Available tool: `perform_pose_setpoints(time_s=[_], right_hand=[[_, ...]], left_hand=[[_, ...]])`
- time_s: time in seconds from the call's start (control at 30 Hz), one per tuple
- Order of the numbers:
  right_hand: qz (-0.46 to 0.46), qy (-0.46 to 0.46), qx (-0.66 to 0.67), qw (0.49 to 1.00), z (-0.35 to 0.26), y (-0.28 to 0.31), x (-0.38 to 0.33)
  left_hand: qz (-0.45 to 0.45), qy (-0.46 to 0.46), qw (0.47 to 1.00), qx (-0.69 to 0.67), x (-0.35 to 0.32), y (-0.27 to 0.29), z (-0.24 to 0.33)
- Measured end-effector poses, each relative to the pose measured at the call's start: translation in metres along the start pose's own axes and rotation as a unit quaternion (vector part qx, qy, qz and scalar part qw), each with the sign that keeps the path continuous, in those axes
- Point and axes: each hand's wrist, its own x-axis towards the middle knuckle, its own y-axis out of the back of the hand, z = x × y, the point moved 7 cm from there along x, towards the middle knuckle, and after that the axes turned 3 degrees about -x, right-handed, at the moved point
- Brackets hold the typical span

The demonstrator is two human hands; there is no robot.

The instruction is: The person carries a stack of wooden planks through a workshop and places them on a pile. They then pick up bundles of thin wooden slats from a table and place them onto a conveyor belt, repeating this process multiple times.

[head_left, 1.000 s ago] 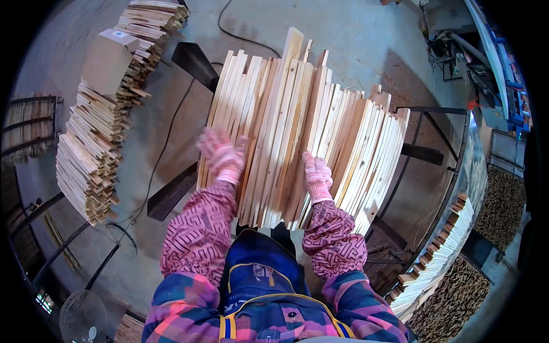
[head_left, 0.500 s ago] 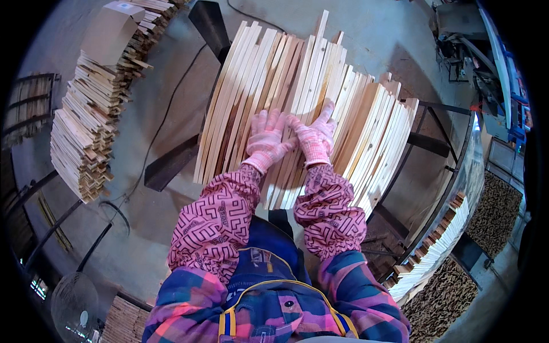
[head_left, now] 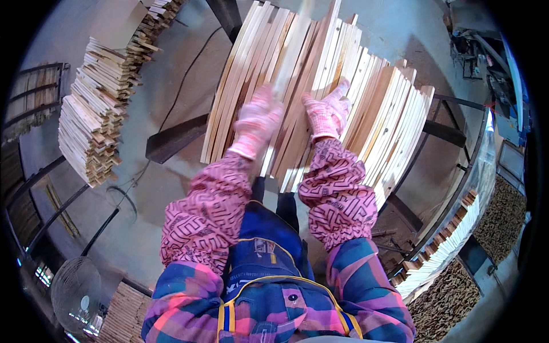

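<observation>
A wide row of pale wooden strips (head_left: 360, 108) lies side by side in front of me, their ends uneven. My left hand (head_left: 258, 119), in a pink and white knit glove, is closed round one wooden strip (head_left: 293, 54). Hand and strip are smeared by motion, and the strip appears lifted a little off the row. On the strips to the right rests my right hand (head_left: 329, 111), gloved alike, its thumb and forefinger spread and nothing gripped. Some of its fingers are partly hidden from view.
Dark metal legs (head_left: 177, 139) hold the row up. At left stands a long stack of strips (head_left: 94, 114) with a cardboard box (head_left: 119, 23) on top. A wire fan (head_left: 75, 291) is lower left. Another row of strips (head_left: 440, 246) stands beside a curved metal rail at right.
My left hand has gone from lying flat on the strips to gripping one and shifting it. The two hands have parted. The whole view has shifted slightly.
</observation>
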Motion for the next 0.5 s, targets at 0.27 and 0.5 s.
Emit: perform_pose_setpoints(time_s=[0.27,0.5], right_hand=[[-0.013,0.064,0.093,0.994,0.047,0.007,0.016],[0.115,0.098,0.110,0.982,0.120,0.041,-0.017]], left_hand=[[-0.081,0.222,0.963,0.129,0.074,0.077,-0.098],[-0.134,0.202,0.947,0.210,0.067,0.064,-0.088]])
